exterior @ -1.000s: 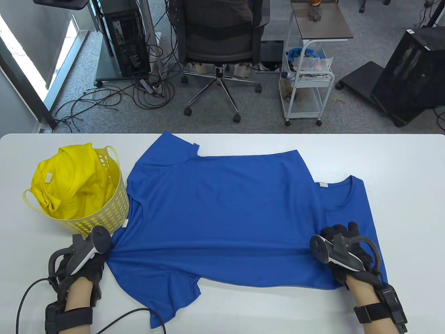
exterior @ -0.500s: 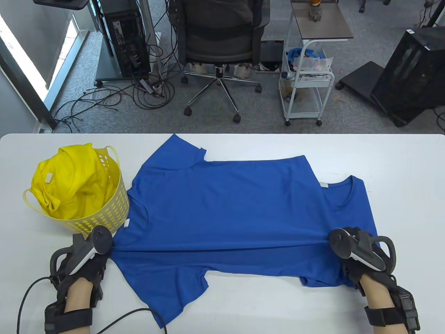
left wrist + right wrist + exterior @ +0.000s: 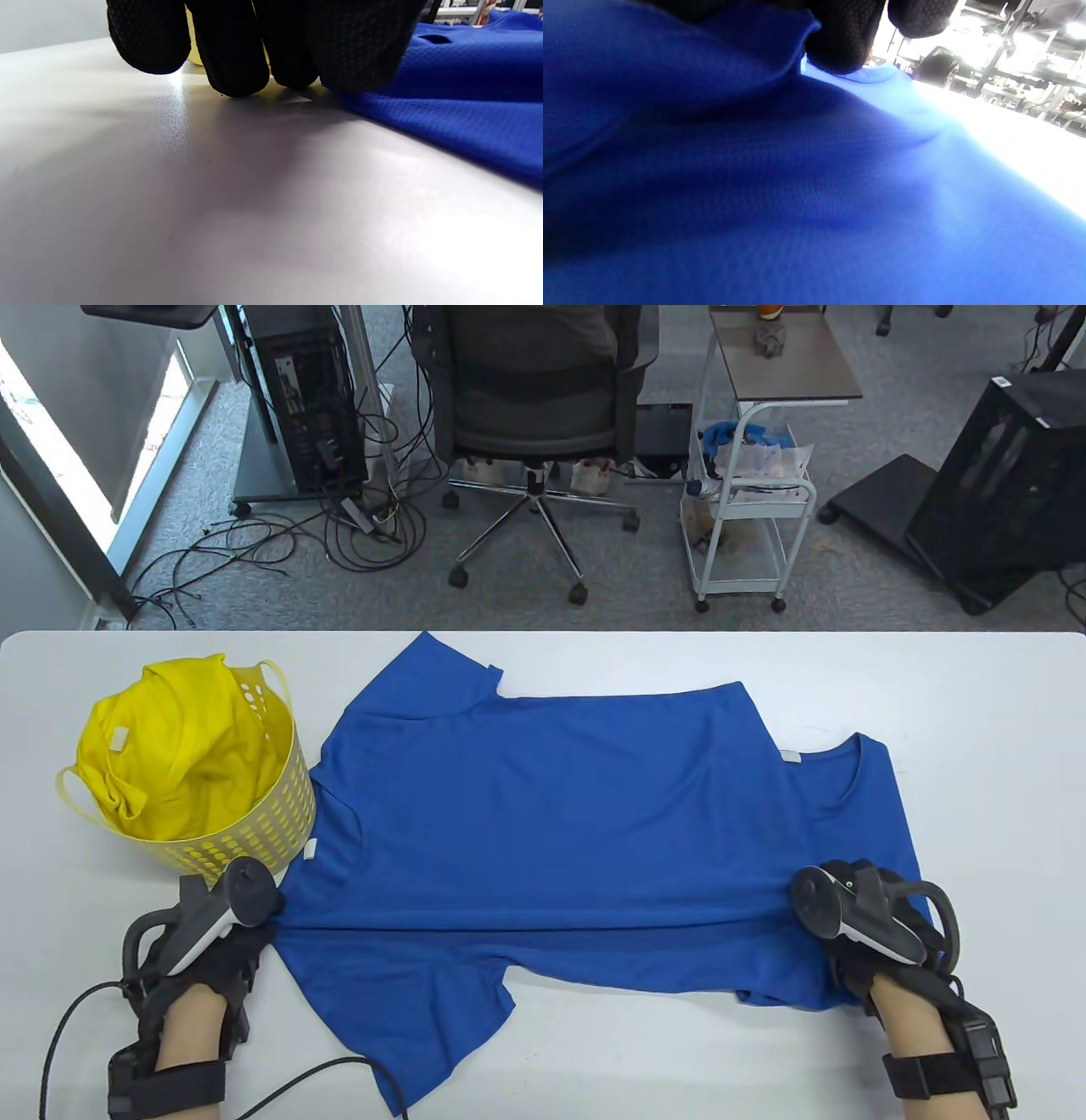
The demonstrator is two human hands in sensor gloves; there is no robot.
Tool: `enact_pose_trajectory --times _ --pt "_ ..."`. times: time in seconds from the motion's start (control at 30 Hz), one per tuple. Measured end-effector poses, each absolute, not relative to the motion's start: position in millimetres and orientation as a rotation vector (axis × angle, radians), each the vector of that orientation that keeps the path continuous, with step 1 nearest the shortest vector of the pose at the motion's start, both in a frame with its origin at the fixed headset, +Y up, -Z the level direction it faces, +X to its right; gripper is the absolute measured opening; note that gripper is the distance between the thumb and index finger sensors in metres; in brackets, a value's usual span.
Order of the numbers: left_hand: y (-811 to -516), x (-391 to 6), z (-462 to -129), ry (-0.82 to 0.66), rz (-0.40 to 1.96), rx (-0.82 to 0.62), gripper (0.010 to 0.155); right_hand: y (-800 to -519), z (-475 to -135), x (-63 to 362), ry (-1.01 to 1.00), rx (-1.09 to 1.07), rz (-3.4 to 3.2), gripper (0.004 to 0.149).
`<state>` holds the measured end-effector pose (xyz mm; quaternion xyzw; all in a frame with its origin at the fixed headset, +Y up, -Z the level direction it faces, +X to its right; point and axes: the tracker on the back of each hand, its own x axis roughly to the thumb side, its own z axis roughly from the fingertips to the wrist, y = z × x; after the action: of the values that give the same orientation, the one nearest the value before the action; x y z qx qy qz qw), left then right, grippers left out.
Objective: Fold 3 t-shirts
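Blue shirt [image 3: 560, 831] spread mid-table [image 3: 1001, 712], collar at frame right, near part folded along a taut crease. Left hand [image 3: 208, 937] pinches the crease's left end beside the basket [image 3: 280, 814]; right hand [image 3: 865, 920] grips its right end. Bare table at right.

No legible text, brand, number or sign in any view. White tags on blue t-shirt [image 3: 543, 814] and yellow t-shirt [image 3: 170, 746] show nothing readable at this resolution.
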<state>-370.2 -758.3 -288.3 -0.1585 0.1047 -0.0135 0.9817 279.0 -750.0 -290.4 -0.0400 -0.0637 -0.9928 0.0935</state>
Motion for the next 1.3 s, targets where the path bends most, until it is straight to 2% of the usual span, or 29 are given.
enact_pose_trajectory --times 0.1,0.2,0.33,0.4,0.6,0.8,0.87,0.93,1.0,1.03,1.07,1.1,1.17,1.2,1.23,1.3 --pt "-757 -370 -286 0.193 -0.006 -0.323 0.057 -750 -290 282 -0.250 -0.116 -2.953 0.057" --pt "-764 -366 -287 0.204 -0.041 -0.384 0.062 -756 -292 283 -0.283 -0.087 -2.926 0.059" --pt "-766 -365 -289 0.214 -0.073 -0.317 0.052 -758 -293 281 -0.171 -0.076 -2.959 0.042" --pt "-766 -365 -289 0.220 -0.068 -0.311 0.048 -758 -294 282 -0.177 -0.062 -2.972 0.038" --pt "-766 -369 -290 0.217 -0.072 -0.271 0.039 -748 -291 288 -0.077 -0.042 -3.026 0.038" --pt "-764 -370 -291 0.207 -0.083 -0.263 0.041 -747 -295 287 -0.158 -0.072 -2.998 0.040" --pt "-754 -372 -289 0.211 -0.029 -0.247 0.041 -739 -296 287 -0.167 -0.042 -3.005 0.040" --pt "-725 -370 -278 0.198 0.063 -0.075 0.041 -715 -290 290 0.166 0.027 -3.028 0.041" --pt "-690 -364 -255 0.167 0.106 0.344 0.040 -679 -270 296 0.911 0.141 -2.949 0.042" --pt "-684 -361 -248 0.163 0.086 0.469 0.040 -670 -265 297 1.003 0.142 -2.912 0.042" --pt "-679 -358 -243 0.156 0.034 0.517 0.040 -664 -262 298 0.971 0.097 -2.910 0.041" --pt "-680 -358 -244 0.161 -0.013 0.441 0.040 -665 -263 298 0.813 0.053 -2.955 0.041" --pt "-696 -360 -253 0.182 -0.016 0.139 0.041 -681 -270 298 0.226 -0.024 -3.067 0.041" --pt "-708 -361 -259 0.205 0.009 -0.098 0.043 -695 -273 299 -0.062 -0.023 -3.094 0.042" --pt "-717 -362 -261 0.223 0.028 -0.213 0.046 -706 -273 302 -0.216 -0.019 -3.103 0.050" --pt "-721 -360 -264 0.194 0.043 -0.158 0.046 -711 -273 308 -0.177 0.001 -3.135 0.059"
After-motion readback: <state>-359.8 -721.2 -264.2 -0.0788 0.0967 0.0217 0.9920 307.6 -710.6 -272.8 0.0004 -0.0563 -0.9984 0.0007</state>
